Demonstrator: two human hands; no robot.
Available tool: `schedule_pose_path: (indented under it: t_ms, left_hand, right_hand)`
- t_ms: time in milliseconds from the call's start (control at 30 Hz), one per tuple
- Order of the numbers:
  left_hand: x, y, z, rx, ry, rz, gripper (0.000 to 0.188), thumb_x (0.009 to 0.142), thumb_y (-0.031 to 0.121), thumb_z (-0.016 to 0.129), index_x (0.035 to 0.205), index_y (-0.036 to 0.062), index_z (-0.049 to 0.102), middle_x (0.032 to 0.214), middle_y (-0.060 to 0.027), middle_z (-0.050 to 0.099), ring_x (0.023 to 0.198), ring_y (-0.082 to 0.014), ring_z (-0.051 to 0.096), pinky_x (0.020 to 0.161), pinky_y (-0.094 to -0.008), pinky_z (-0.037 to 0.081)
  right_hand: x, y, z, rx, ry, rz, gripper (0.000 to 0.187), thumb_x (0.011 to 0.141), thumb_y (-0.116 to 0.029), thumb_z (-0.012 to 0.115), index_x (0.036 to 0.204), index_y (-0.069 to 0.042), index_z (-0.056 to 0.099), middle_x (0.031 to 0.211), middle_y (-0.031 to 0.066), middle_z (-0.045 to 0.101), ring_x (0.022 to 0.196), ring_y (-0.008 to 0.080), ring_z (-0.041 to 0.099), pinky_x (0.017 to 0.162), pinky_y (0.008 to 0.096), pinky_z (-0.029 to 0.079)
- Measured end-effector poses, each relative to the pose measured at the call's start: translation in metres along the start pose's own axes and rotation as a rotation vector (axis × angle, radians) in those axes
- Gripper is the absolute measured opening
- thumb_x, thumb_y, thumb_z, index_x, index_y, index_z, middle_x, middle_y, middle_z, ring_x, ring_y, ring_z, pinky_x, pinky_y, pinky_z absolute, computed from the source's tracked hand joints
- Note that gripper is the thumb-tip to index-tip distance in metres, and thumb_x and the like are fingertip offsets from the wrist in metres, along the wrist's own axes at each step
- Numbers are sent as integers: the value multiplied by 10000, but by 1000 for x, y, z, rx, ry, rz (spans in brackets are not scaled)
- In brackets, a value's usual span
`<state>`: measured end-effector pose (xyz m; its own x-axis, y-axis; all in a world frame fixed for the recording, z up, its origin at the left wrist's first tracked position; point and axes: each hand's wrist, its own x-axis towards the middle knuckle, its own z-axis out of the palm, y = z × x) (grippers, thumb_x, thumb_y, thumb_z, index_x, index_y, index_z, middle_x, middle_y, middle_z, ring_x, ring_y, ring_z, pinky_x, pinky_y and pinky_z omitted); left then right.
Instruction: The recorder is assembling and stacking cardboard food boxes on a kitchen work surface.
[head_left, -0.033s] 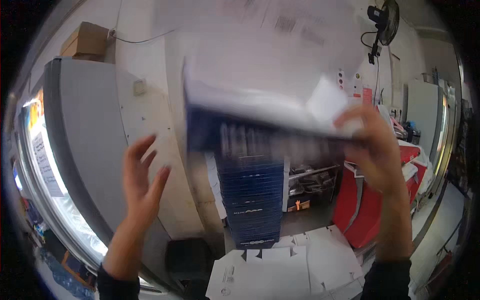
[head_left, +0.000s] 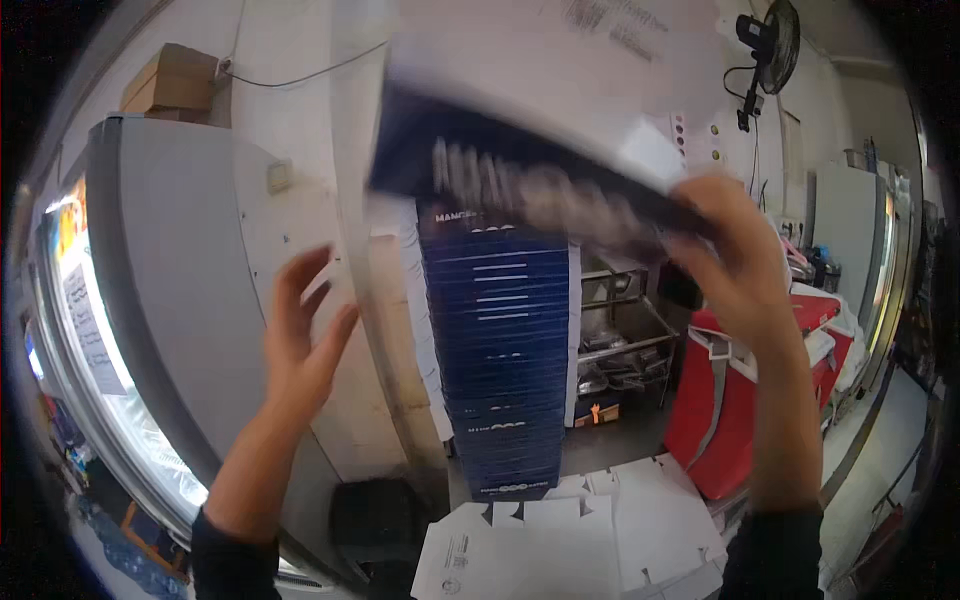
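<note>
Box in your grip: the white and dark-blue box (head_left: 520,165) is up in front of you, its dark side facing you and blurred; it tilts, the left end higher and the right end lower.
Your right hand (head_left: 738,262): it is closed around the box's lower right end, with fingers against the upper edge and more of the hand below the dark side.
Your left hand (head_left: 303,335): it is wide, thumb and fingers spread and holding nothing; the box is above it and to its right, well apart from your fingertips.
Blue stack: the tall stack of dark-blue boxes (head_left: 505,370) stands behind and below the box you hold, between your two hands; you cannot tell from this view whether the held box touches its top.
White cardboard: flat, cut white sheets (head_left: 530,555) lie low in front of you, between your forearms.
Right side: a red cooler bag (head_left: 710,425) with a grey strap is just beyond your right forearm; a metal rack (head_left: 630,350) stands between it and the stack.
Left side: a grey cabinet (head_left: 180,260) rises beyond your left hand.
</note>
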<state>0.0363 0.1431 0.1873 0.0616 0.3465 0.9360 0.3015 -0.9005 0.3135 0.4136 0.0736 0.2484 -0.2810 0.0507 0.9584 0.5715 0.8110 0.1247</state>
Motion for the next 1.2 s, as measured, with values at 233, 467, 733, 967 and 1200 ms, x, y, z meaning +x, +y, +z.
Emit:
schedule_pose_path:
  t_ms: [233, 467, 733, 967, 1200]
  left_hand:
    - [107, -48, 74, 136, -218, 141, 464, 883, 134, 670, 1293, 42, 474, 1282, -140, 532, 1294, -236, 443, 1096, -405, 325]
    - [130, -94, 82, 16, -46, 81, 451, 915, 170, 658, 1262, 27, 408, 985, -87, 575, 941, -130, 549, 859, -282, 430]
    - [131, -91, 90, -25, 109, 19, 490, 962, 258, 579, 1303, -23, 367, 1068, -128, 567, 954, -135, 526, 812, -257, 408]
    - [129, -95, 82, 29, 83, -37, 314, 953, 272, 600, 1054, -24, 614, 940, -52, 640, 889, -96, 545, 820, -240, 404]
    - [123, -104, 65, 45, -19, -90, 266, 944, 226, 634, 1048, -16, 675, 1062, -53, 665, 1051, -106, 560, 975, -245, 381]
  right_hand:
    - [96, 134, 95, -152, 32, -41, 285, 912, -253, 643, 1015, 7, 590, 852, 150, 584, 767, 267, 569, 691, 366, 465]
    - [103, 181, 106, 52, -203, 65, 392, 932, -412, 601, 856, -29, 642, 639, 81, 562, 621, 169, 518, 601, 339, 420]
    - [80, 177, 142, 84, -139, 102, 370, 938, -409, 599, 934, -49, 681, 697, 53, 577, 655, 151, 522, 620, 296, 422]
    - [79, 183, 119, 125, -302, 274, 444, 973, -433, 537, 1098, -26, 664, 931, 126, 693, 850, 207, 606, 794, 291, 454]
    - [69, 183, 153, 500, 389, 397, 424, 998, -384, 511, 1116, 9, 613, 987, 151, 646, 904, 196, 582, 819, 309, 454]
